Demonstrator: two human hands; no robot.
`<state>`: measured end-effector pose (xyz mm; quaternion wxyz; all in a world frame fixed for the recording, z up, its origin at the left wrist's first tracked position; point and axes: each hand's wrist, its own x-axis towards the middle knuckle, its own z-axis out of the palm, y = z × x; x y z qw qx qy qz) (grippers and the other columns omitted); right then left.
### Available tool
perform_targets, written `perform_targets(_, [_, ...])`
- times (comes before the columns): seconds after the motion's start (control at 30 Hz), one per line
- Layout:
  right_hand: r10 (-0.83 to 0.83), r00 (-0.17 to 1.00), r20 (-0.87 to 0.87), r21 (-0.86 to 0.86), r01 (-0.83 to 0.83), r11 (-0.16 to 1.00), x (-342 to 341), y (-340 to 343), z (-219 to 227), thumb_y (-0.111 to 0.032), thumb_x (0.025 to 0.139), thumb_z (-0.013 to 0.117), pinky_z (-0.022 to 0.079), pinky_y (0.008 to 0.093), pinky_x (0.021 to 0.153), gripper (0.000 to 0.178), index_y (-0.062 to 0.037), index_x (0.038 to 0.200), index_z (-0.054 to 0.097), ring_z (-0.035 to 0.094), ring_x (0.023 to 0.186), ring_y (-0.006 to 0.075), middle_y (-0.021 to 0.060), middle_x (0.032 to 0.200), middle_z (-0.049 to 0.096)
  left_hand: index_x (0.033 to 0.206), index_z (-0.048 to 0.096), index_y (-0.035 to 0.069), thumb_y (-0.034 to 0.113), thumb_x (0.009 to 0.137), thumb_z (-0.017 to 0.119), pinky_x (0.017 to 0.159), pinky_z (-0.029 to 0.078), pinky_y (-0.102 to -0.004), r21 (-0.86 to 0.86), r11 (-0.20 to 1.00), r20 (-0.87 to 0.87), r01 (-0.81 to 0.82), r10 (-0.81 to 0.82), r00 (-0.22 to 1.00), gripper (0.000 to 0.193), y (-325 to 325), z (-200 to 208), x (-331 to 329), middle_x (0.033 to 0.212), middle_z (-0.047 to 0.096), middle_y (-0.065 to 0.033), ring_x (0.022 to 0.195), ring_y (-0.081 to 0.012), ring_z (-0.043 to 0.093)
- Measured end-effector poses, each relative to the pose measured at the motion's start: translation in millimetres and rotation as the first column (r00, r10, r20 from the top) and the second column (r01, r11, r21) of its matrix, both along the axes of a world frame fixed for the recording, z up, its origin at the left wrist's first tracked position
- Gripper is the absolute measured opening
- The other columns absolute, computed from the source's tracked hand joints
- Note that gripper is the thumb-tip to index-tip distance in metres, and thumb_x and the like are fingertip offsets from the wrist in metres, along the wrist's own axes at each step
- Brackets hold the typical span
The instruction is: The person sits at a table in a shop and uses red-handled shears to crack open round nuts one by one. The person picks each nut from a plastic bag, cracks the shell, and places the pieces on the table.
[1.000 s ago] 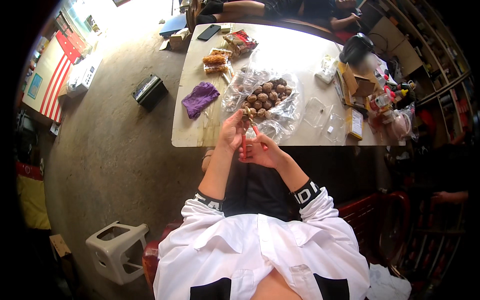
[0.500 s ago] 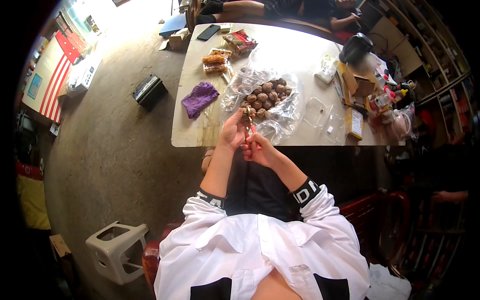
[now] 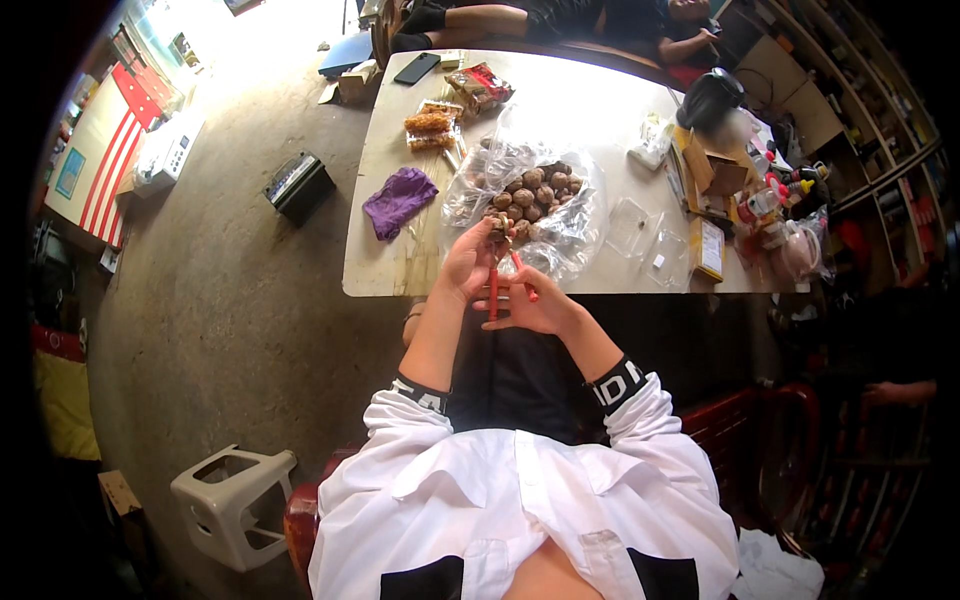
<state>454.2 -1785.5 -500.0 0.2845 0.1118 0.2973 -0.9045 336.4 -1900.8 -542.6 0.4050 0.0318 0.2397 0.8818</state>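
Note:
My left hand (image 3: 467,264) is closed on a walnut (image 3: 496,228) just over the table's near edge. My right hand (image 3: 540,308) grips red-handled pliers (image 3: 493,294), whose two handles stand apart with fingers across them. The metal jaws are at the walnut, partly hidden by my left fingers; how firmly they touch it I cannot tell. Right beyond my hands, a clear plastic bag (image 3: 585,215) lies spread on the table, holding a heap of brown walnuts (image 3: 534,190).
On the white table (image 3: 590,90) lie a purple cloth (image 3: 399,203), packaged snacks (image 3: 430,124), a black phone (image 3: 417,67) and clear plastic trays (image 3: 632,226). Boxes and bottles (image 3: 765,200) crowd its right end. A stool (image 3: 235,500) stands at lower left. Another person (image 3: 690,40) sits beyond the table.
The pliers' handles have spread apart, and my right fingers have opened out with them. My right hand has shifted slightly right and nearer to me. My left hand stays almost in place.

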Motion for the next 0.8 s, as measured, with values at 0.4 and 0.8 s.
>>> perform_targets(0.4, [0.148, 0.988, -0.036, -0.094, -0.15, 0.984, -2, 8, -3, -0.01, 0.077, 0.042, 0.031, 0.0503, 0.107, 0.051, 0.0032, 0.126, 0.045, 0.045, 0.121, 0.0316, 0.0142, 0.131, 0.048, 0.113, 0.055, -0.001, 0.018, 0.091, 0.059, 0.086, 0.051, -0.0271, -0.085, 0.986, 0.079, 0.141, -0.134, 0.988, 0.028, -1, -7, 0, 0.103, 0.062, -0.0098, 0.099, -0.0184, 0.06])
perform_targets(0.8, [0.157, 0.988, -0.017, -0.02, -0.157, 0.987, -4, 5, 13, -0.014, 0.078, 0.048, 0.038, 0.0474, 0.101, 0.036, 0.0005, 0.11, 0.053, 0.052, 0.11, 0.0262, 0.0143, 0.115, 0.054, 0.113, 0.057, 0.005, 0.02, 0.09, 0.06, 0.077, 0.054, -0.0264, -0.079, 0.989, 0.104, 0.124, -0.116, 0.988, 0.028, -1, -4, -2, 0.099, 0.064, -0.0098, 0.09, -0.0189, 0.063])
